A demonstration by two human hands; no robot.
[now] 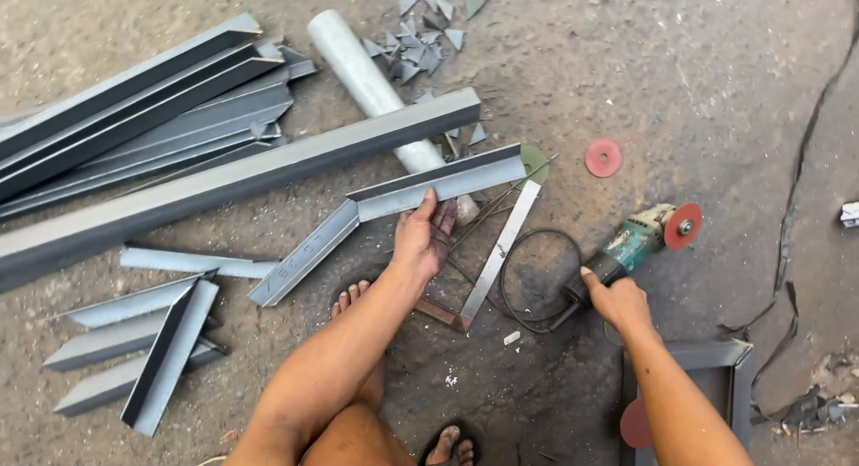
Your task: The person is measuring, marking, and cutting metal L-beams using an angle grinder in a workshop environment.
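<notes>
Steel angle bar [429, 187] pinned under left hand [422, 238]; right hand [617, 300] grip closed around grinder [631, 247].

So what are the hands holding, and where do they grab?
The left hand presses on the bent angle iron near its corner. The right hand grips the angle grinder at its rear handle.

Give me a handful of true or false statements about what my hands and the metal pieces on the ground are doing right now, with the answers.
1. The left hand rests on a bent grey angle bar. True.
2. The right hand holds a hammer. False: it grips the rear of a green angle grinder.
3. The grinder carries a red disc. True.
4. A loose red disc lies on the ground beyond the grinder. True.
5. The pale round pipe stands upright. False: it lies flat under the bars.
</notes>
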